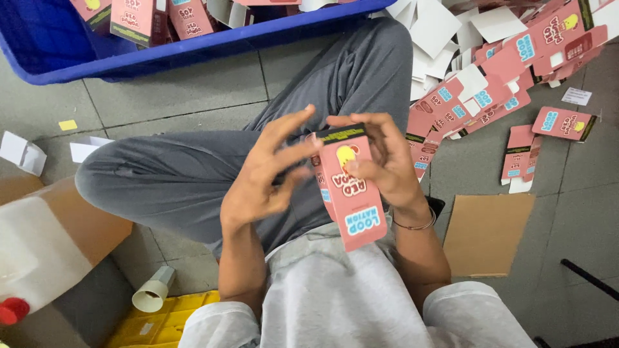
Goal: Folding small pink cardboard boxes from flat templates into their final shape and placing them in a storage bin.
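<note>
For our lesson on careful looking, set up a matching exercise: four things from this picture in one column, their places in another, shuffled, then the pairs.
Things:
1. pink carton
2. blue bin
3. flat brown cardboard sheet
4. pile of flat pink cartons

Places:
A. on the floor at top right
B. held between the left hand and the right hand
C. on the floor at top left
D. on the floor to the right of the right forearm

Pairs: 1-B, 2-C, 3-D, 4-A
</note>
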